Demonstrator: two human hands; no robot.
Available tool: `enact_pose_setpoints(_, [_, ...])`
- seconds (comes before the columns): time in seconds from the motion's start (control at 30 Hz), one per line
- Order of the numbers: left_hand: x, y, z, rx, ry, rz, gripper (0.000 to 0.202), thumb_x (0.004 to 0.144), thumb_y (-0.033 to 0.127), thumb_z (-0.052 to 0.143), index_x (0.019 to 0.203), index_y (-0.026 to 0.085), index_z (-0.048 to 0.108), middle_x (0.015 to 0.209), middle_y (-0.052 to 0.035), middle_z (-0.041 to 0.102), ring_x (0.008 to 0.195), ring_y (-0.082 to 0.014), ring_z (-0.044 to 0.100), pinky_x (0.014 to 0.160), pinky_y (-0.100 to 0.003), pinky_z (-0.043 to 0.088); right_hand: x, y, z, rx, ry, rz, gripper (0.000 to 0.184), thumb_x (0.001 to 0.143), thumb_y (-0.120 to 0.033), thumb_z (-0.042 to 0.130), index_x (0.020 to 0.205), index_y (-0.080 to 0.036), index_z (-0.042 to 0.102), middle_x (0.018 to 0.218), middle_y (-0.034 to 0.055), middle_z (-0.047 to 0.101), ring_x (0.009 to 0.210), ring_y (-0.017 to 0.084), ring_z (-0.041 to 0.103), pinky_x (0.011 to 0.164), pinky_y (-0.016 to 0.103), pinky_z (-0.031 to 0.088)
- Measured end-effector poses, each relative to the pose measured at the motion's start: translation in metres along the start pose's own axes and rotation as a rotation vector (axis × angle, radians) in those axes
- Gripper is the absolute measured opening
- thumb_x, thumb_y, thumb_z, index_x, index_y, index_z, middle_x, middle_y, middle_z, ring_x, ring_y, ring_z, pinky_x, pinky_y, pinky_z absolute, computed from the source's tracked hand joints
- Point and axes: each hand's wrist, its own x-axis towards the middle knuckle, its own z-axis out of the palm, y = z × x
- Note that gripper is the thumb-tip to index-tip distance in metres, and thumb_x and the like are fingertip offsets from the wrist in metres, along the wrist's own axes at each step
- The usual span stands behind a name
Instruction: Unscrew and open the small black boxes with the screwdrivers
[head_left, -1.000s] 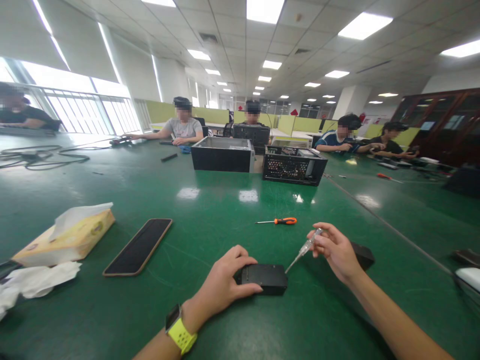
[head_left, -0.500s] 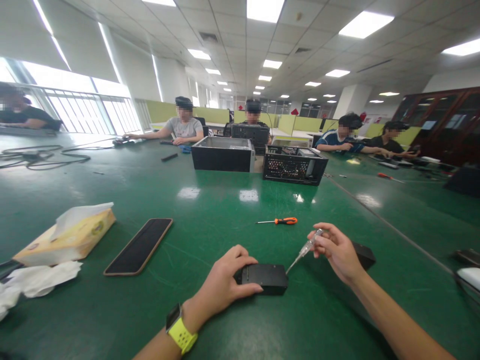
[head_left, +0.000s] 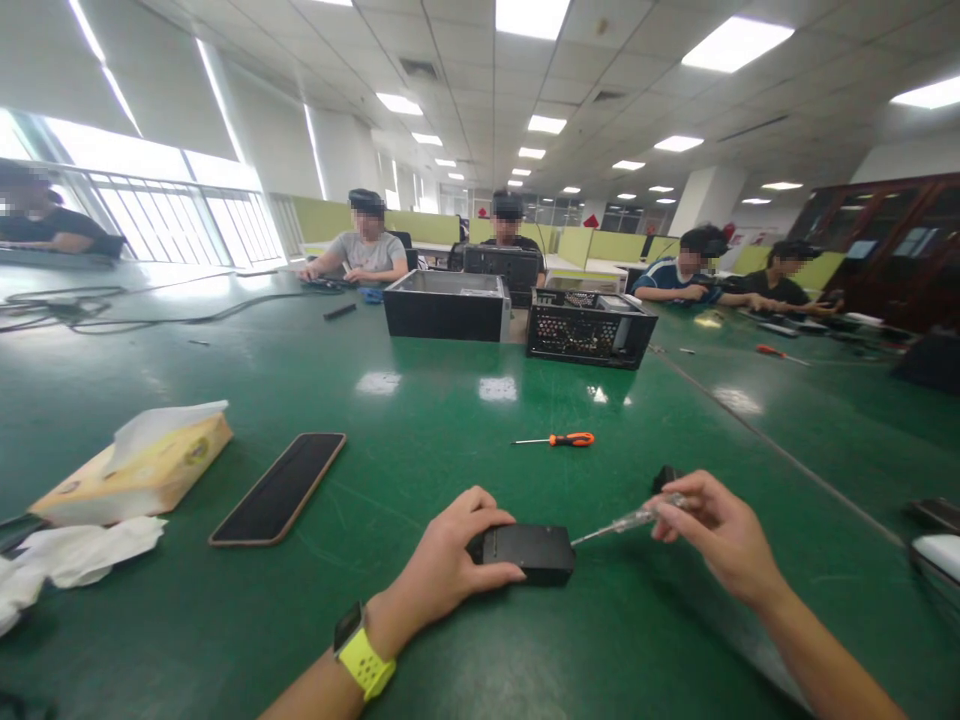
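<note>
A small black rectangular box (head_left: pixel 534 556) lies on the green table, its left end gripped between the thumb and fingers of my left hand (head_left: pixel 459 562). My right hand (head_left: pixel 709 525) holds a screwdriver (head_left: pixel 626 521) with a clear handle, pinched in the fingertips. Its thin metal shaft slants down to the left, and the tip meets the right end of the box. Behind my right fingers a dark object (head_left: pixel 665 477) shows in part; the rest of it is hidden by the hand.
An orange-handled screwdriver (head_left: pixel 571 440) lies beyond the box. To the left are a phone (head_left: pixel 281 490), a tissue pack (head_left: pixel 142 470) and crumpled tissue (head_left: pixel 90 553). Two open computer cases (head_left: pixel 446 315) (head_left: pixel 589 335) stand farther back. Several people sit around the table.
My right hand has moved right and lower, tilting the screwdriver flatter while its tip stays at the box's end. My left hand and the box have kept their place.
</note>
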Motion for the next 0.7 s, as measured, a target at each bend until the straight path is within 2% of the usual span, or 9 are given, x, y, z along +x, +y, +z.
enact_pose_setpoints(0.1, [0.000, 0.001, 0.000, -0.013, 0.007, 0.006, 0.042, 0.072, 0.044, 0.080, 0.104, 0.019, 0.069, 0.096, -0.0051, 0.056, 0.088, -0.0213, 0.057, 0.078, -0.031, 0.047, 0.001, 0.013, -0.010, -0.011, -0.065, 0.112, 0.033, 0.077, -0.044, 0.073, 0.084, -0.019, 0.053, 0.061, 0.0015, 0.066, 0.052, 0.017, 0.062, 0.051, 0.029, 0.050])
enact_pose_setpoints(0.23, [0.000, 0.001, 0.000, -0.016, 0.006, 0.006, 0.043, 0.072, 0.046, 0.079, 0.104, 0.020, 0.069, 0.096, -0.0049, 0.056, 0.089, -0.0215, 0.056, 0.079, -0.032, 0.047, -0.010, 0.018, -0.016, -0.028, -0.152, 0.186, 0.035, 0.079, -0.049, 0.070, 0.079, -0.019, 0.051, 0.059, -0.0008, 0.061, 0.049, 0.014, 0.056, 0.049, 0.027, 0.044])
enact_pose_setpoints(0.37, [0.001, -0.001, 0.000, -0.023, -0.010, -0.002, 0.044, 0.072, 0.047, 0.079, 0.105, 0.020, 0.069, 0.096, -0.0046, 0.055, 0.089, -0.0214, 0.056, 0.079, -0.032, 0.047, -0.019, -0.001, -0.021, -0.128, -0.215, 0.147, 0.032, 0.082, -0.049, 0.066, 0.080, -0.019, 0.055, 0.064, 0.0021, 0.063, 0.054, 0.015, 0.058, 0.051, 0.028, 0.045])
enact_pose_setpoints(0.53, [-0.001, -0.003, 0.001, -0.010, -0.011, 0.010, 0.044, 0.073, 0.046, 0.079, 0.107, 0.021, 0.068, 0.098, -0.0049, 0.055, 0.091, -0.0215, 0.056, 0.080, -0.032, 0.046, -0.006, -0.029, -0.024, -0.367, -0.272, 0.054, 0.026, 0.082, -0.045, 0.067, 0.079, -0.020, 0.061, 0.065, 0.0020, 0.063, 0.060, 0.017, 0.060, 0.059, 0.030, 0.047])
enact_pose_setpoints(0.7, [-0.001, -0.003, 0.000, -0.010, -0.009, 0.007, 0.043, 0.073, 0.048, 0.077, 0.106, 0.020, 0.068, 0.097, -0.0048, 0.055, 0.089, -0.0213, 0.057, 0.078, -0.031, 0.047, -0.007, -0.020, -0.022, -0.461, -0.296, 0.061, 0.031, 0.082, -0.050, 0.063, 0.074, -0.020, 0.062, 0.064, 0.0012, 0.060, 0.056, 0.017, 0.057, 0.055, 0.029, 0.045])
